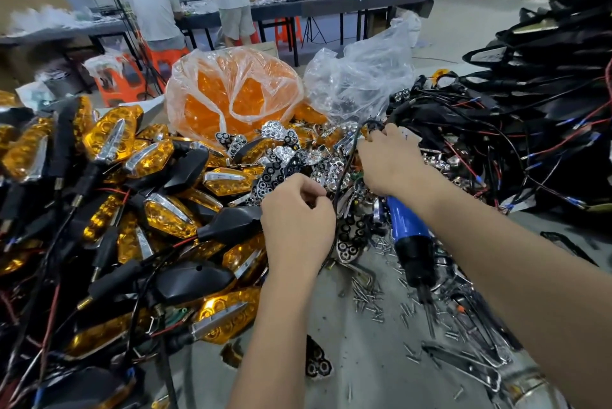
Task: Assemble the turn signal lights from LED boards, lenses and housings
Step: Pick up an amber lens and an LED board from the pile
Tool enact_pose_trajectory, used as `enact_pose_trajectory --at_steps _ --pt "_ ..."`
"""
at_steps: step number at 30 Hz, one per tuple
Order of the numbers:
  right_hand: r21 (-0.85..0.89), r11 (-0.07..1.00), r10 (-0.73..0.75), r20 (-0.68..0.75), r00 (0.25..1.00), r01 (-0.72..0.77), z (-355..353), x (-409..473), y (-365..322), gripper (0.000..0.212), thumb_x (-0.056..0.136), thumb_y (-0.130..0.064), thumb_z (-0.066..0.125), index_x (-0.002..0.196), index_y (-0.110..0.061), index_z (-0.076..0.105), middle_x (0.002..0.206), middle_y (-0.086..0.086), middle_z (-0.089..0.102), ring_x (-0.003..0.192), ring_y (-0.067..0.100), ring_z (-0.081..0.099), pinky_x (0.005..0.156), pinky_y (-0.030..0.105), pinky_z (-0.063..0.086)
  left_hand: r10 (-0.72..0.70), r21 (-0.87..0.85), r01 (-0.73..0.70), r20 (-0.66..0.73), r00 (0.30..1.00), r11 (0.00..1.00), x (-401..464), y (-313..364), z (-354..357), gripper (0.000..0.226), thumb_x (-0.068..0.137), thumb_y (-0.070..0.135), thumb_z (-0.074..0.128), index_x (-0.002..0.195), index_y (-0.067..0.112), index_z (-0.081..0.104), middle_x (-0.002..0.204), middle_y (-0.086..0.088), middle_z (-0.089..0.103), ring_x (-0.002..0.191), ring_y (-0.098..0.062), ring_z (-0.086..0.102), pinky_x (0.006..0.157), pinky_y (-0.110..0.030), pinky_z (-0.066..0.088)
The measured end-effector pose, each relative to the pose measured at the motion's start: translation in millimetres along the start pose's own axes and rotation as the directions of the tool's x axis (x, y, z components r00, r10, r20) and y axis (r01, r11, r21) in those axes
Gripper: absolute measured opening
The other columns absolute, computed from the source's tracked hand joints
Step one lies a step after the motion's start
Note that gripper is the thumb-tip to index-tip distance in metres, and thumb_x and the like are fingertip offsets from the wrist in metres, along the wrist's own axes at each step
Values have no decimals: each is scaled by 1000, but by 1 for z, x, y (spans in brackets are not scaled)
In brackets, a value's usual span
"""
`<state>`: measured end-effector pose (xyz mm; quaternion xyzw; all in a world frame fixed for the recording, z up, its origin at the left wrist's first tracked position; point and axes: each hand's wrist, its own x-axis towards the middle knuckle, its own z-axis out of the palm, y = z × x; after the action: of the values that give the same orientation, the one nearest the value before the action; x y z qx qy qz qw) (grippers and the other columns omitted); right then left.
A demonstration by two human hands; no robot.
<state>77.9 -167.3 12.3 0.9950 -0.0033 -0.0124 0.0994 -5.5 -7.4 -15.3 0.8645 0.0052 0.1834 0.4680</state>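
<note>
On the grey worktable (371,372), loose screws (367,299) and a blue electric screwdriver (409,230) lie lower right. The left hand (298,220) and right hand (390,163) pinch a black wire (344,173) at centre. Assembled amber turn signal lights (132,177) pile left; a bag of orange lenses (231,91) sits behind; two workers stand at far tables (331,6).

Glossy amber plastic lenses (109,137) on matt black plastic housings (192,279) at left. Chrome-bright reflectors (337,173) in the middle. Shiny metal screws (367,296) near. Clear crinkled plastic bags (361,77) far. Glossy blue screwdriver (405,220).
</note>
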Motion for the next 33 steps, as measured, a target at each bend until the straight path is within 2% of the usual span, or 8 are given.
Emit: enact_pose_trajectory --at_steps 4,8,14,19,26,29,31,33 --pt "-68 996 -48 27 999 49 2 14 1 59 89 -8 64 145 -14 47 146 10 49 142 34 37 116 64 30 -7 -17 8 30 1000 1000 -2 2 1 21 84 9 62 79 29 68 76 15 66 79 -8 63 66 -27 49" --pt "3 998 -63 -133 989 64 6 16 3 38 86 -2 66 122 -13 66 119 8 58 118 32 58 98 49 49 -16 -18 16 20 1000 1000 -1 1 -1 21 84 9 63 78 29 67 75 16 66 71 -1 61 60 -15 42" --pt "167 964 -199 -58 978 206 2 19 21 43 101 -44 63 135 -19 62 128 13 60 121 35 55 101 45 48 -6 -42 6 6 1000 999 0 0 -2 21 85 8 64 78 27 68 73 13 65 80 10 59 60 -5 42" --pt "242 964 -93 -72 993 108 6 18 25 29 103 -35 60 119 -17 43 105 9 64 85 28 55 76 43 47 -1 -53 1 11 1000 999 -2 0 -2 22 84 6 65 77 26 68 72 13 65 78 11 59 59 -4 42" --pt "99 989 -78 -286 955 110 -8 5 30 25 110 -39 46 107 -17 58 94 6 61 86 30 56 82 45 45 -16 -61 16 11 1000 998 -1 -1 -2 23 84 7 65 76 28 67 72 13 66 74 7 60 57 -6 42" --pt "253 967 74 -426 902 40 -8 -4 35 25 111 -22 44 97 -8 59 93 18 67 78 34 53 70 42 46 -34 -109 36 22 999 993 0 -1 -2 21 85 8 65 75 27 68 71 10 67 72 -1 65 60 -12 50" --pt "378 926 187 -447 875 -5 -10 -11 36 23 109 -12 45 94 -5 61 93 21 68 82 38 58 72 44 51 -87 -255 107 86 992 961 0 -1 -3 14 89 12 66 78 20 69 70 3 70 65 -14 70 63 -33 61" --pt "508 861 254 -462 850 19 -16 -19 36 30 111 -17 42 90 -4 60 89 18 66 83 38 60 71 43 48 -151 -459 242 225 963 855 0 2 -5 12 95 16 65 87 9 69 68 -2 70 55 -21 68 53 -34 58"
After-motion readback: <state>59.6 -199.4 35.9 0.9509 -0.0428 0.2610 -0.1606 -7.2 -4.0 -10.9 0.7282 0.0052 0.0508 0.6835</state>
